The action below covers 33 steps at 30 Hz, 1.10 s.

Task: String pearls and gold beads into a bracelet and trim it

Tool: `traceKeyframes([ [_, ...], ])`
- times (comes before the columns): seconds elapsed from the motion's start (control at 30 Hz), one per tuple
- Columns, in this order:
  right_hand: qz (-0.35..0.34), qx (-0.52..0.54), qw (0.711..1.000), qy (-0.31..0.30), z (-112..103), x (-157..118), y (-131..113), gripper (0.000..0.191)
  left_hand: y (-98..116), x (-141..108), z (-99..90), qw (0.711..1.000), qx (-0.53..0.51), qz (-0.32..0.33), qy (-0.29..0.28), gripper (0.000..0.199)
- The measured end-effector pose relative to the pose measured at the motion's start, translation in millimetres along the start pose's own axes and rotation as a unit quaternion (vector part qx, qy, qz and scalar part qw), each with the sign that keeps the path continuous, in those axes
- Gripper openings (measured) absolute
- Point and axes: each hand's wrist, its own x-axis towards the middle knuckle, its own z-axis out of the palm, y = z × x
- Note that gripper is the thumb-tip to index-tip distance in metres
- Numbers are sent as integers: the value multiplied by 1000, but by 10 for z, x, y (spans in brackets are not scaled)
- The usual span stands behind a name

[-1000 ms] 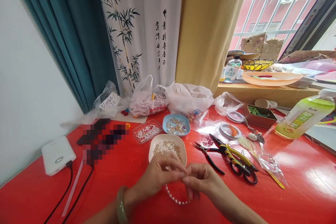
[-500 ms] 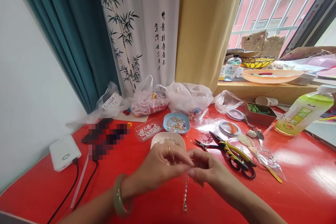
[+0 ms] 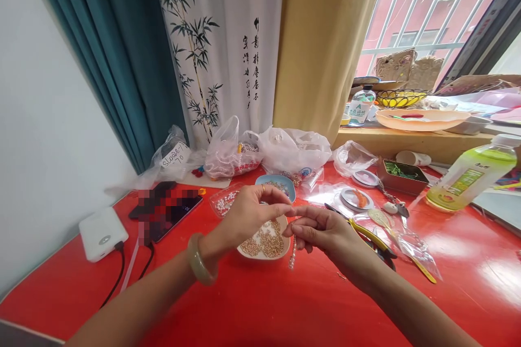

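Observation:
A short strand of pearl and gold beads [image 3: 292, 256] hangs down from my right hand [image 3: 321, 227], whose thumb and fingers are closed on its upper end. My left hand [image 3: 254, 211], with a ring and a green bangle at the wrist, has thumb and index finger pinched together and meets the right fingertips. What lies in that pinch is too fine to make out. Beneath my left hand is a white dish [image 3: 260, 257] with piles of small gold beads [image 3: 271, 241]. Behind it, partly covered, are a clear tray of pearl beads [image 3: 223, 205] and a blue dish [image 3: 291, 194].
Yellow-handled pliers [image 3: 372, 238] lie right of my right hand. Wire spools [image 3: 356, 199], a tin box [image 3: 402, 176] and a drink bottle [image 3: 472, 173] stand farther right. Plastic bags [image 3: 295, 146] line the back; a white power bank [image 3: 103, 233] with a cable is left.
Both hands have moved up and away from me, carrying the bead strand over beside the white dish. The gold beads in the dish show more now, while the pliers are more covered.

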Motion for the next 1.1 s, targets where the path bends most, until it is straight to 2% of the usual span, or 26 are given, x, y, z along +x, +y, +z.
traceKeyframes([
  [0.17, 4, 24, 999, -23, 2, 25, -18, 33, 8, -13, -31, 997, -36, -25, -60, 31],
  [0.3, 9, 26, 998, -48, 8, 38, -35, 35, -21, 1, -38, 992, -49, -42, -104, 17],
  [0.6, 12, -8, 1000, -28, 2, 24, 18, 29, -62, 50, -42, 997, -46, -32, -45, 11],
  [0.8, -1, -35, 999, -1, 32, 25, 37, 18, -66, 69, -78, 998, -47, -14, -46, 9],
  [1.1, -46, -84, 994, 46, 2, -11, 18, 17, -76, 68, -132, 998, -38, -10, -55, 11],
])
